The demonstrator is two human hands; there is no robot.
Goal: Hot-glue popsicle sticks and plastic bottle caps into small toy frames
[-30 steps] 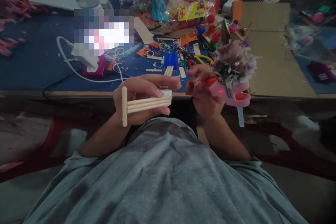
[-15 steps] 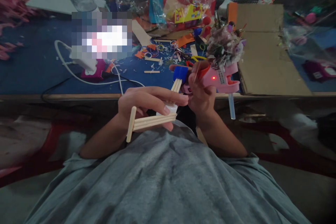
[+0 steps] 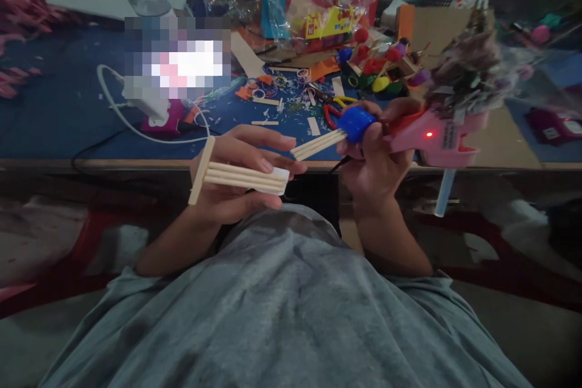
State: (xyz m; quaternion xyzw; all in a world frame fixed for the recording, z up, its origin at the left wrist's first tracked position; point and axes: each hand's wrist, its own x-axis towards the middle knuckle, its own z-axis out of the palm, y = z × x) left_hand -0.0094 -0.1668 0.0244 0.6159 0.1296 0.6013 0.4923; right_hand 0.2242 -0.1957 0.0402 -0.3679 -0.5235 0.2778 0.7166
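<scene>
Dark blue desk point(image 3: 54, 121) littered with paper scraps, rubber bands and loose wooden sticks; a clear plastic bag with a yellow label point(image 3: 330, 23) lies toward 1 o'clock, and a sheet of brown cardboard point(image 3: 509, 142) at 3 o'clock. Nearer, at 9 o'clock of centre, the left hand point(image 3: 236, 154) is partly curled, thumb and fingers closed about a pale wooden T-shaped stick assembly point(image 3: 240, 176), whose crossbar points to 9 o'clock and whose other end lies against a small white block-like piece point(image 3: 280, 174). At 3 o'clock, the right hand point(image 3: 377, 163) pinches a glossy blue rounded cap point(image 3: 358, 123) between thumb and fingers, while also gripping a pink plastic glue gun point(image 3: 411, 133) with a lit red lamp; a translucent glue stick point(image 3: 444, 191) projects from the gun toward 7 o'clock. From the cap a short row of pale wooden sticks point(image 3: 318, 145) extends toward 8 o'clock, its end just beside the left fingertips; whether they touch cannot be told. Judged by appearance, each of the two pieces is already assembled in itself; the two are not joined to each other, and any fresh glue is too small to see.
</scene>
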